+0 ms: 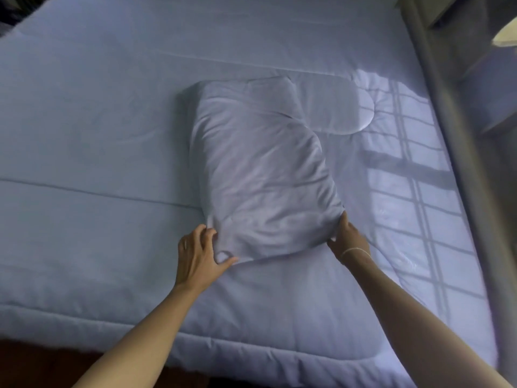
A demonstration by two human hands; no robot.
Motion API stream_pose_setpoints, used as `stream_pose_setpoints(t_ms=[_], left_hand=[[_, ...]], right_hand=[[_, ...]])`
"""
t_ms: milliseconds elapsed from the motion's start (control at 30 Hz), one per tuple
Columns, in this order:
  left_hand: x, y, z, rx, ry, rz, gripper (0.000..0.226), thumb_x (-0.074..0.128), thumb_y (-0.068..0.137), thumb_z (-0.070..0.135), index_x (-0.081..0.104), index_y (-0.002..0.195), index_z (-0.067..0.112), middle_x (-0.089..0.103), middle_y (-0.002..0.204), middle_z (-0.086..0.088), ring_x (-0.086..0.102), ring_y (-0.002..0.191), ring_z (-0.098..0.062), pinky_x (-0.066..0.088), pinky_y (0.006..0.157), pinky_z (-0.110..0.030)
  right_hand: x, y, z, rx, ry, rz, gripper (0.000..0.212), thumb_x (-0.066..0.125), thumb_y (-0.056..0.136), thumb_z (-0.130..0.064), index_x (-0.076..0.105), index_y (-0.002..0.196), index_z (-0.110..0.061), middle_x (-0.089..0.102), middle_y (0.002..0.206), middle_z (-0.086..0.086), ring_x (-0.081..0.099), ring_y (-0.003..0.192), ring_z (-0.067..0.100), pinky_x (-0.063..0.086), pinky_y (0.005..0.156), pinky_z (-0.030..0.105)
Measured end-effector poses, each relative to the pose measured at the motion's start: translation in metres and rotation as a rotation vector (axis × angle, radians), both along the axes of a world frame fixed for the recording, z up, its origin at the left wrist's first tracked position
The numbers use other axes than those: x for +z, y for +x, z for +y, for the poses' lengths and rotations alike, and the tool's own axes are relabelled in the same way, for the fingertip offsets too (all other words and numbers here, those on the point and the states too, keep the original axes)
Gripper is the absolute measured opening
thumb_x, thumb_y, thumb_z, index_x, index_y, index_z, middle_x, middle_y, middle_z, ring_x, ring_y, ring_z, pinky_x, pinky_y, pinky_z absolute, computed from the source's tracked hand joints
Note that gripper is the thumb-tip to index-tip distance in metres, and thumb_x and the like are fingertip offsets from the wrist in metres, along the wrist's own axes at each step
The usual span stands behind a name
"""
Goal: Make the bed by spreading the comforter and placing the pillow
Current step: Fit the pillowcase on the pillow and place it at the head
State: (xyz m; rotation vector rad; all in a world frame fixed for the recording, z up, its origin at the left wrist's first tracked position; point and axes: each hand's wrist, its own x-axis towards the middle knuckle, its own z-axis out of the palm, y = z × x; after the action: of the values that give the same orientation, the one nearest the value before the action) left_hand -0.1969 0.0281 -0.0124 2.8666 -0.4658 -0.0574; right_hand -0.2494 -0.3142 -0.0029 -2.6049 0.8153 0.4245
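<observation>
Wrinkled pale pillow (260,169) lies on the spread comforter (84,135); left hand (198,253) and right hand (348,236) pinch its near corners. Window light falls right.

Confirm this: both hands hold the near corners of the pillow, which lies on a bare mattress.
Not a bare mattress: the head view shows the pillow lying on the spread comforter. The left hand and right hand do hold its near corners.

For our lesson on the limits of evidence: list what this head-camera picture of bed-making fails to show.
Head view only:
- Second pillow: partly covered by the held pillow.
- Right hand fingers: tucked behind the pillow corner.
- Comforter: far and near edges cut off by the frame.
- Furniture at top right: blurred.
</observation>
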Motion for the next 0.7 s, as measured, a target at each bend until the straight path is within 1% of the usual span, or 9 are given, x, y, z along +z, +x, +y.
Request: stream_pose_setpoints(t_ms=[133, 233, 300, 400, 467, 533, 600, 633, 700], left_hand=[[0.011, 0.004, -0.017, 0.002, 0.212, -0.014, 0.060, 0.084, 0.055, 0.048, 0.051, 0.089, 0.012, 0.051, 0.090, -0.013, 0.054, 0.077, -0.033, 0.046, 0.082, -0.050], [0.017, 0.007, -0.017, -0.069, 0.335, -0.099, 0.052, 0.088, 0.049, 0.033, 0.055, 0.084, 0.014, 0.051, 0.080, -0.010, 0.053, 0.072, -0.031, 0.045, 0.090, -0.055], [0.015, 0.002, -0.015, -0.140, 0.335, -0.177, 0.043, 0.086, 0.053, 0.030, 0.059, 0.083, 0.015, 0.053, 0.078, -0.008, 0.054, 0.073, -0.031, 0.044, 0.093, -0.053], [0.003, -0.019, -0.007, -0.296, 0.272, -0.230, 0.035, 0.084, 0.060, 0.027, 0.057, 0.082, 0.019, 0.053, 0.076, -0.005, 0.055, 0.076, -0.029, 0.045, 0.092, -0.050], [-0.008, -0.034, 0.001, -0.351, 0.241, -0.244, 0.031, 0.081, 0.066, 0.026, 0.056, 0.083, 0.021, 0.053, 0.076, -0.003, 0.055, 0.075, -0.028, 0.044, 0.093, -0.049], [-0.014, -0.035, 0.007, -0.353, 0.197, -0.266, 0.018, 0.070, 0.079, 0.032, 0.055, 0.081, 0.022, 0.054, 0.075, -0.001, 0.055, 0.075, -0.026, 0.040, 0.096, -0.048], [-0.010, -0.031, 0.011, -0.273, 0.108, -0.213, 0.024, 0.051, 0.088, 0.045, 0.056, 0.078, 0.023, 0.056, 0.074, 0.001, 0.055, 0.076, -0.025, 0.039, 0.096, -0.046], [-0.007, -0.027, 0.011, -0.180, 0.024, -0.156, 0.029, 0.044, 0.089, 0.046, 0.057, 0.079, 0.022, 0.058, 0.075, 0.000, 0.057, 0.076, -0.026, 0.041, 0.091, -0.045], [0.000, -0.017, 0.008, 0.088, -0.152, -0.047, 0.030, 0.040, 0.092, 0.038, 0.060, 0.089, 0.016, 0.062, 0.085, -0.008, 0.059, 0.083, -0.034, 0.044, 0.081, -0.043]], right_hand=[[0.001, 0.007, 0.004, 0.082, -0.329, 0.045, 0.051, 0.040, 0.092, -0.006, 0.025, 0.141, -0.002, 0.066, 0.109, 0.018, 0.063, 0.101, 0.036, 0.047, 0.084, 0.041], [0.006, 0.006, 0.003, 0.148, -0.423, 0.060, 0.035, 0.034, 0.092, 0.000, 0.043, 0.126, 0.000, 0.067, 0.107, 0.016, 0.064, 0.100, 0.034, 0.044, 0.085, 0.039], [0.012, -0.001, 0.001, 0.189, -0.452, 0.075, 0.028, 0.034, 0.092, -0.002, 0.053, 0.113, -0.004, 0.068, 0.106, 0.013, 0.064, 0.100, 0.032, 0.043, 0.086, 0.037], [0.014, -0.025, 0.002, 0.231, -0.463, 0.140, 0.030, 0.034, 0.092, -0.005, 0.060, 0.107, -0.010, 0.069, 0.105, 0.008, 0.065, 0.100, 0.026, 0.043, 0.089, 0.035], [0.011, -0.041, 0.003, 0.284, -0.427, 0.204, 0.029, 0.035, 0.093, -0.007, 0.056, 0.112, -0.014, 0.068, 0.108, 0.005, 0.064, 0.102, 0.025, 0.042, 0.092, 0.036], [0.010, -0.044, -0.005, 0.246, -0.309, 0.264, 0.032, 0.041, 0.092, -0.014, 0.053, 0.120, -0.021, 0.064, 0.119, 0.005, 0.058, 0.112, 0.025, 0.041, 0.096, 0.037], [0.012, -0.034, -0.017, 0.103, -0.149, 0.247, 0.043, 0.050, 0.086, -0.024, 0.048, 0.129, -0.027, 0.056, 0.131, 0.007, 0.051, 0.123, 0.028, 0.041, 0.101, 0.040], [0.014, -0.027, -0.023, 0.028, -0.089, 0.204, 0.050, 0.052, 0.083, -0.027, 0.045, 0.133, -0.025, 0.054, 0.133, 0.009, 0.049, 0.124, 0.031, 0.042, 0.102, 0.042], [0.018, -0.012, -0.033, -0.115, -0.003, 0.120, 0.062, 0.054, 0.082, -0.027, 0.035, 0.140, -0.016, 0.052, 0.134, 0.015, 0.049, 0.123, 0.036, 0.043, 0.101, 0.044]])
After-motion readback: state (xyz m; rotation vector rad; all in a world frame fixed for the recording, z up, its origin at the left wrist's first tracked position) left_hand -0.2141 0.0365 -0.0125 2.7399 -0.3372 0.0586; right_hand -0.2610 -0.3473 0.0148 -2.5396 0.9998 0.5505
